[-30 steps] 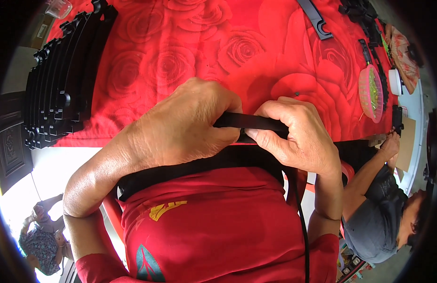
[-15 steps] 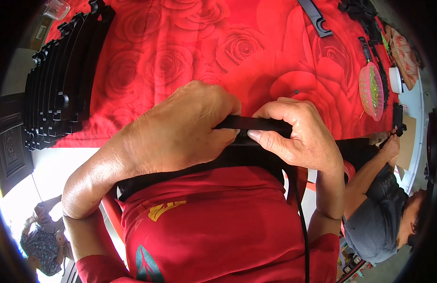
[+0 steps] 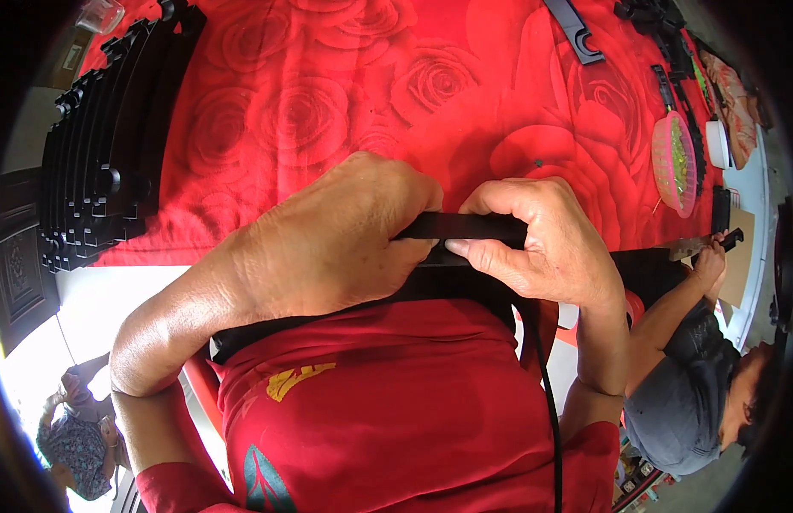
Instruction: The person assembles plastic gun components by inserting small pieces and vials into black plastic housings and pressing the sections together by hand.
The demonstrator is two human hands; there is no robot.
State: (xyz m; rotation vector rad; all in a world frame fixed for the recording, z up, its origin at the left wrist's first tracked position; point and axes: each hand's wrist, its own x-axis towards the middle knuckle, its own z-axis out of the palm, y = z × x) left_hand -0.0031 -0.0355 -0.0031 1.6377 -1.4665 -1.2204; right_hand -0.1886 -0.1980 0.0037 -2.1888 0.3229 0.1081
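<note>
Both hands are engaged: the left hand (image 3: 341, 235) pinches one end of a black strip (image 3: 465, 226) and the right hand (image 3: 554, 244) pinches the other, thumbs on the near side. The strip sits at the near edge of the red tablecloth (image 3: 328, 51). Its handling appears unfinished. Black parts (image 3: 106, 145) are grouped at left, possibly completed; a loose black piece (image 3: 572, 32) lies far right, status undetermined.
</note>
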